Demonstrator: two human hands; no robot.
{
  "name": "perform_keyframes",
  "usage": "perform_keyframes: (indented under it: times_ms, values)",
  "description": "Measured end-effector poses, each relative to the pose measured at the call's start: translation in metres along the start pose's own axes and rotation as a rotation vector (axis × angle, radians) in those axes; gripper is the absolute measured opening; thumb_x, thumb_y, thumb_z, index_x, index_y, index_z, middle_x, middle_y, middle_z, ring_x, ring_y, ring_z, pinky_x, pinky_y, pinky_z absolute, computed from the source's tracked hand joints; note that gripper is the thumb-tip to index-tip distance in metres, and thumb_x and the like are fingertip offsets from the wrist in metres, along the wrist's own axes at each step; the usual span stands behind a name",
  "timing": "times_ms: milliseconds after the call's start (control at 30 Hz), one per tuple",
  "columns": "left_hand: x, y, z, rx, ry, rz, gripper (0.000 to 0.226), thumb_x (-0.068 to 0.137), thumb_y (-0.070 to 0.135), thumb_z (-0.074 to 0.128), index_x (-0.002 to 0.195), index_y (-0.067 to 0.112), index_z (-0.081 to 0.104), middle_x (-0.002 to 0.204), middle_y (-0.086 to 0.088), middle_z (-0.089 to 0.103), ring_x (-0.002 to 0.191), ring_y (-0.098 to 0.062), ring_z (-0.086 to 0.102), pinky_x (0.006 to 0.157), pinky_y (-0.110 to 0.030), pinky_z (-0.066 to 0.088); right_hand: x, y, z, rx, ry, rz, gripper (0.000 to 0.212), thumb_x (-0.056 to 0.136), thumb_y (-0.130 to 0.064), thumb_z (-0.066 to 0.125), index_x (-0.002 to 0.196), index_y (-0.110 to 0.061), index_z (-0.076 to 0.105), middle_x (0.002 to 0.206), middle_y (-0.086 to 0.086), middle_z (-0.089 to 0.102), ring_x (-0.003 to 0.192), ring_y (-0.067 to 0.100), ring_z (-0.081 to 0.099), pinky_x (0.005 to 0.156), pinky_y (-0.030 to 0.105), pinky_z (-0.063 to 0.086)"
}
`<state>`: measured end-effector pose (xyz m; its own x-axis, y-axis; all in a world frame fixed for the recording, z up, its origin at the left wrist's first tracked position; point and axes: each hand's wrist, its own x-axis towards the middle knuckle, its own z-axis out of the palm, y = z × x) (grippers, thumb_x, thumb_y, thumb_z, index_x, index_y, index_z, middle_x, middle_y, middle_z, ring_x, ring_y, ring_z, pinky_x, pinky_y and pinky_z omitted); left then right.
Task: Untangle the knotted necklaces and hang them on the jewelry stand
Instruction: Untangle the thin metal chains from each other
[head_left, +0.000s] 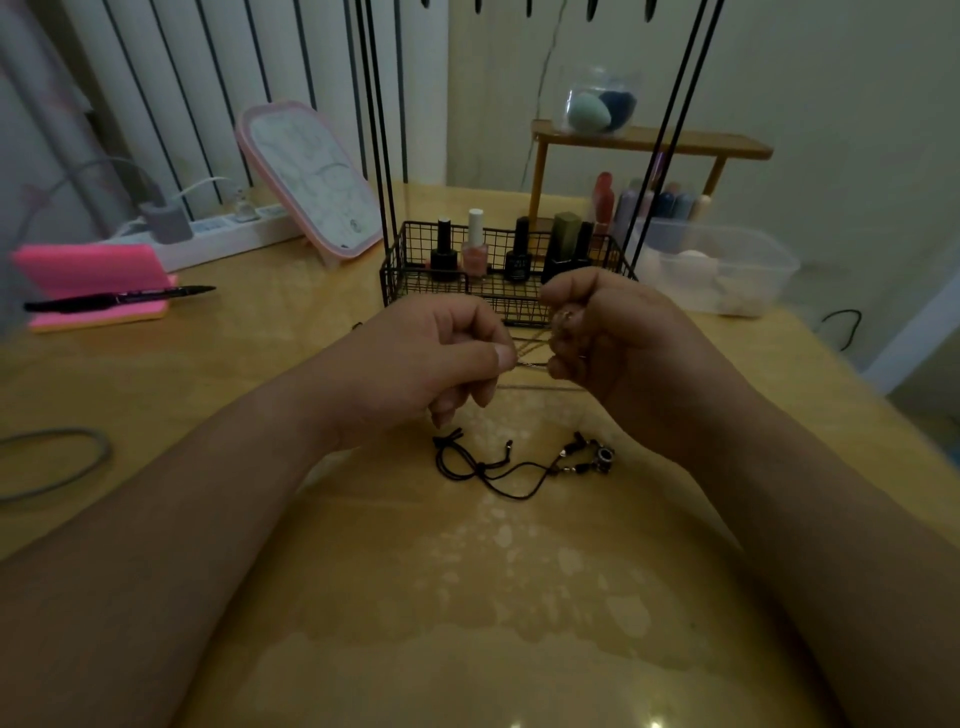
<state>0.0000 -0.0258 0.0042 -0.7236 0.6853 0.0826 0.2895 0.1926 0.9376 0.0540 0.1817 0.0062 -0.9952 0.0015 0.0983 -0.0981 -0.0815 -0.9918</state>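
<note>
A thin gold chain necklace stretches in several strands between my two hands, held above the table. My left hand pinches the chain between thumb and forefinger. My right hand grips the other end with curled fingers; a small pendant shows by its fingertips. On the table below lies a black cord necklace with dark beads at its right end. The black wire jewelry stand rises just behind my hands; its hooks show at the top edge, and its basket base holds nail polish bottles.
A pink notebook with a black pen sits at the left, beside a power strip. A pink-framed mirror leans behind. A clear plastic box and a wooden shelf stand at the right. A grey band lies at the far left.
</note>
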Motion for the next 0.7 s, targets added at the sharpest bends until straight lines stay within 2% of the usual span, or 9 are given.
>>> perform_keyframes:
  times_ms: [67, 167, 233, 300, 467, 533, 633, 700]
  values:
    - [-0.0005, -0.0001, 0.0003, -0.016, -0.020, -0.008, 0.005, 0.099, 0.011, 0.064, 0.094, 0.011, 0.066, 0.072, -0.010, 0.066, 0.052, -0.015, 0.044, 0.049, -0.028, 0.044, 0.0004, -0.0016, -0.0019, 0.055, 0.009, 0.027, 0.029, 0.090, 0.002, 0.044, 0.102, -0.013, 0.065, 0.076, -0.003, 0.055, 0.065, 0.011, 0.054, 0.065, 0.029, 0.052]
    - [-0.0014, 0.0002, -0.0009, -0.053, -0.016, 0.006, 0.004, 0.100, 0.009, 0.063, 0.096, 0.008, 0.066, 0.074, -0.009, 0.069, 0.051, -0.013, 0.043, 0.048, -0.025, 0.041, -0.0023, -0.0013, -0.0007, 0.106, -0.113, 0.082, 0.024, 0.084, -0.013, 0.053, 0.105, -0.010, 0.064, 0.083, 0.003, 0.059, 0.073, 0.015, 0.061, 0.067, 0.030, 0.055]
    - [-0.0008, 0.0001, -0.0013, -0.049, -0.008, 0.015, 0.005, 0.100, 0.009, 0.062, 0.097, 0.009, 0.066, 0.075, -0.010, 0.071, 0.049, -0.012, 0.043, 0.047, -0.024, 0.041, -0.0035, 0.0010, 0.0018, 0.081, -0.214, 0.116, 0.019, 0.092, -0.019, 0.058, 0.107, -0.008, 0.064, 0.094, 0.009, 0.065, 0.085, 0.020, 0.066, 0.070, 0.030, 0.055]
    - [0.0000, -0.0003, -0.0009, -0.034, 0.009, 0.030, 0.005, 0.101, 0.010, 0.062, 0.098, 0.009, 0.066, 0.074, -0.011, 0.071, 0.048, -0.012, 0.044, 0.046, -0.024, 0.040, -0.0036, 0.0030, 0.0048, 0.012, -0.259, 0.132, 0.020, 0.101, -0.020, 0.055, 0.114, -0.006, 0.062, 0.103, 0.014, 0.067, 0.089, 0.024, 0.067, 0.069, 0.029, 0.054]
    - [0.0003, -0.0017, -0.0016, -0.037, 0.044, 0.034, 0.008, 0.104, 0.012, 0.060, 0.109, 0.008, 0.063, 0.077, -0.013, 0.071, 0.049, -0.015, 0.043, 0.044, -0.026, 0.040, -0.0054, 0.0040, 0.0039, -0.154, -0.233, 0.218, 0.030, 0.103, -0.023, 0.060, 0.124, -0.002, 0.061, 0.100, 0.008, 0.071, 0.068, 0.014, 0.056, 0.057, 0.025, 0.042]
    - [0.0002, -0.0017, -0.0010, -0.058, 0.056, 0.030, 0.009, 0.104, 0.012, 0.059, 0.112, 0.009, 0.061, 0.075, -0.012, 0.070, 0.048, -0.014, 0.043, 0.043, -0.024, 0.040, -0.0063, 0.0041, 0.0033, -0.235, -0.235, 0.210, 0.025, 0.100, -0.020, 0.065, 0.119, -0.004, 0.065, 0.098, 0.006, 0.072, 0.067, 0.012, 0.055, 0.058, 0.025, 0.041]
    - [0.0010, -0.0012, -0.0002, -0.043, 0.067, 0.019, 0.009, 0.105, 0.014, 0.059, 0.114, 0.011, 0.059, 0.074, -0.009, 0.070, 0.047, -0.013, 0.042, 0.042, -0.023, 0.039, -0.0069, 0.0041, 0.0039, -0.348, -0.192, 0.163, 0.009, 0.100, -0.019, 0.066, 0.103, -0.012, 0.069, 0.086, 0.002, 0.069, 0.066, 0.011, 0.054, 0.060, 0.026, 0.042]
    - [0.0013, -0.0010, -0.0005, -0.006, 0.067, 0.003, 0.008, 0.105, 0.019, 0.059, 0.112, 0.015, 0.061, 0.074, -0.007, 0.070, 0.047, -0.012, 0.042, 0.042, -0.023, 0.037, -0.0070, 0.0028, 0.0043, -0.377, -0.153, 0.145, 0.012, 0.102, -0.022, 0.063, 0.094, -0.014, 0.067, 0.076, 0.000, 0.062, 0.064, 0.012, 0.050, 0.059, 0.027, 0.040]
